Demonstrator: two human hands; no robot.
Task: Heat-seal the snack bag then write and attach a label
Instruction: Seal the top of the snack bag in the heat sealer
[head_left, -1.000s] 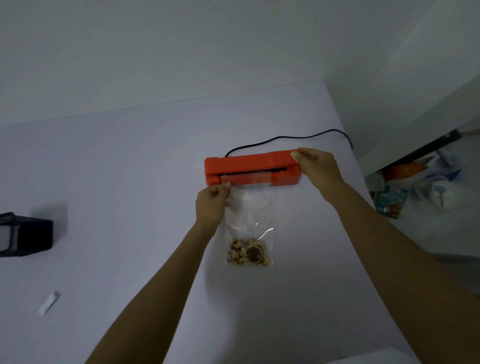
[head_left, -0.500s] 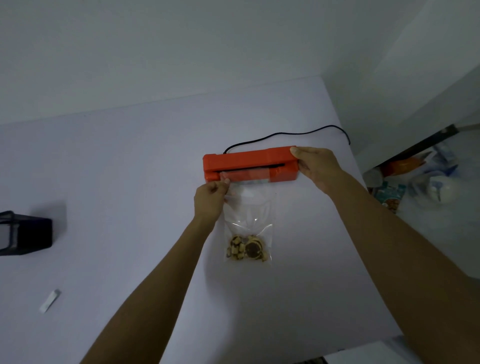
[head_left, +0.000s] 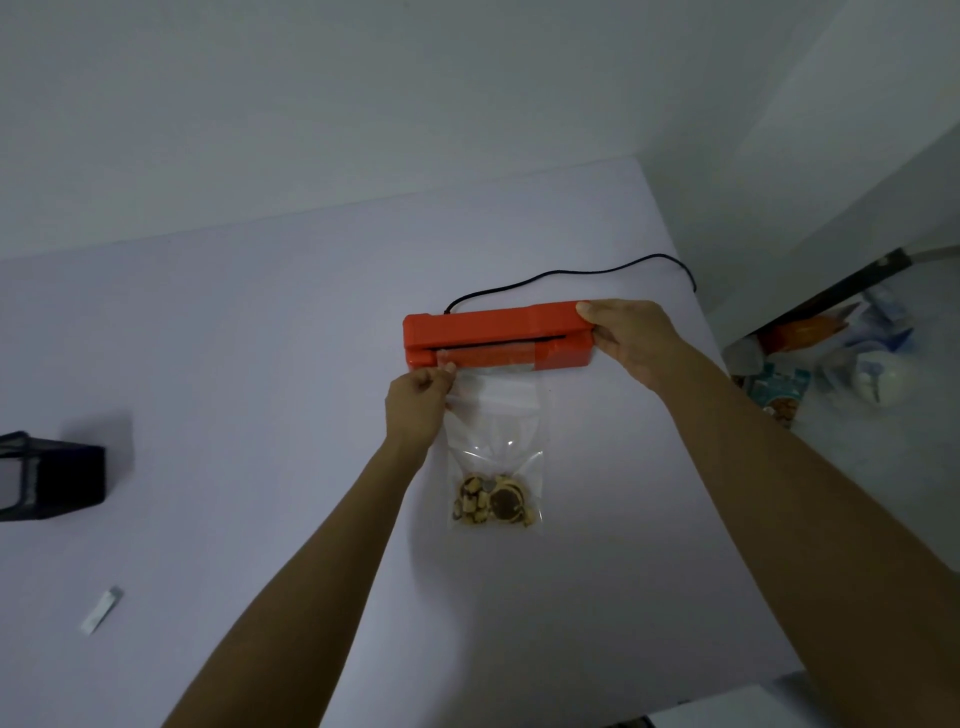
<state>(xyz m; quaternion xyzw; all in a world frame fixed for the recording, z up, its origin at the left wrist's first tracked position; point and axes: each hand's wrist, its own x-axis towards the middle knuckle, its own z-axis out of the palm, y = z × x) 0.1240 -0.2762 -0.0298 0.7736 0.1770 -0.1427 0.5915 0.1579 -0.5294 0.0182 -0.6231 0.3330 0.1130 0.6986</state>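
Two bare hands are at work around one orange heat sealer (head_left: 496, 336), which lies lengthwise on a pale table (head_left: 260, 364). One clear snack bag (head_left: 496, 452) lies flat on the near side of the sealer, its top edge tucked into the sealer's slot and its bottom end — holding a small heap of brown and tan snacks (head_left: 491, 501) — pointing toward the person. The left hand (head_left: 418, 400) pinches the bag's top left corner between thumb and fingers, right at the sealer's near left edge. The right hand (head_left: 631, 338) grips the sealer's right end, thumb on top and fingers curled round the end. One black cord (head_left: 571, 273) runs from the back of the sealer toward the table's far right corner.

Well to the left of the sealer stands one dark boxy object (head_left: 52, 475), cut by the frame edge; what it is cannot be told. Nearer the person on that same side lies one small white strip (head_left: 101, 609). The tabletop is plain and matte, set against a white wall (head_left: 311, 104) beyond the sealer. Right of the sealer, past the table's edge, a floor area holds a cluster of bags and packets (head_left: 831, 364) — too blurred to count.
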